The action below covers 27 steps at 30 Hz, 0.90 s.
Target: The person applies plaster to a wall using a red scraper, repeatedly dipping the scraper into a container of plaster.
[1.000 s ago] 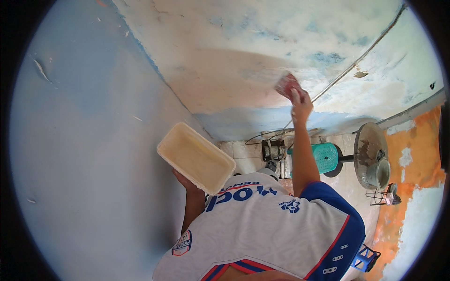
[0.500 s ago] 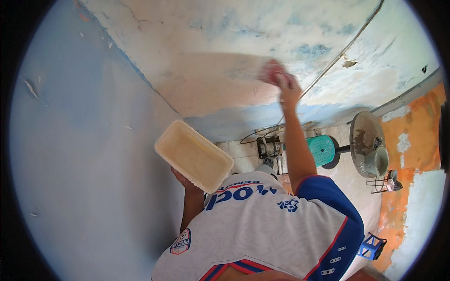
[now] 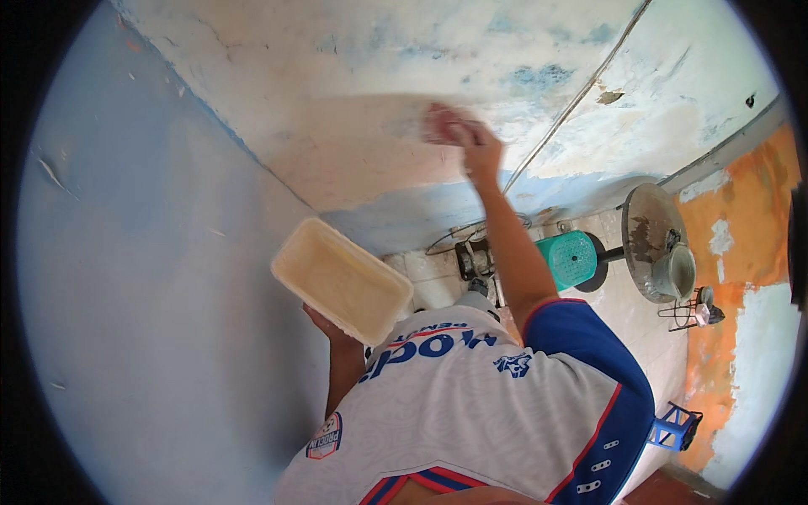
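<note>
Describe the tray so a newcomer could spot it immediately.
Start at the pale-blue wall filling the left side. Beside it, just above the white shirt, the left hand holds the tray. Its open, cream, rectangular shape sets it apart from the round table and grey bucket.

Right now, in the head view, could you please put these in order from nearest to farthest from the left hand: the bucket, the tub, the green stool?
1. Tub: held in the left hand.
2. Green stool: to the right of the tub.
3. Bucket: farther right, by the round table.
</note>
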### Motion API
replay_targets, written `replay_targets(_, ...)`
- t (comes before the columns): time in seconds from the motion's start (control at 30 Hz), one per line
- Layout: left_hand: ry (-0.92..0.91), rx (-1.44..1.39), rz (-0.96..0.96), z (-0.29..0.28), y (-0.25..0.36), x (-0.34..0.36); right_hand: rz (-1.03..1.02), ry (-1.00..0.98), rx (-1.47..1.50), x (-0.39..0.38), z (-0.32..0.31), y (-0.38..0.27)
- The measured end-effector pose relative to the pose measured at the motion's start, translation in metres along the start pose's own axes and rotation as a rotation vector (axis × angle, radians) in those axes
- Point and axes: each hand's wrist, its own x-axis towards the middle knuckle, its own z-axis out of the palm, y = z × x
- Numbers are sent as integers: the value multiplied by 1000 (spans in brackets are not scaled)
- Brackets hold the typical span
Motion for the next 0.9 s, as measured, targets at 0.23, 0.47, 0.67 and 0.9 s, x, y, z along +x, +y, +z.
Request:
replay_targets(0.23, -8, 6, 4, -5, -9, -4, 66, 300, -150, 8, -131, 14)
replay_targets(0.47, -19, 9, 2, 7, -22, -7, 42, -85, -131, -4, -29, 8)
replay_targets(0.67, -13, 33, 107, 14, -27, -18, -36, 328, -104, 48, -158, 29)
replay_targets(0.9, -42, 36, 194, 62, -67, -16, -255, -96, -109, 22, -100, 20)
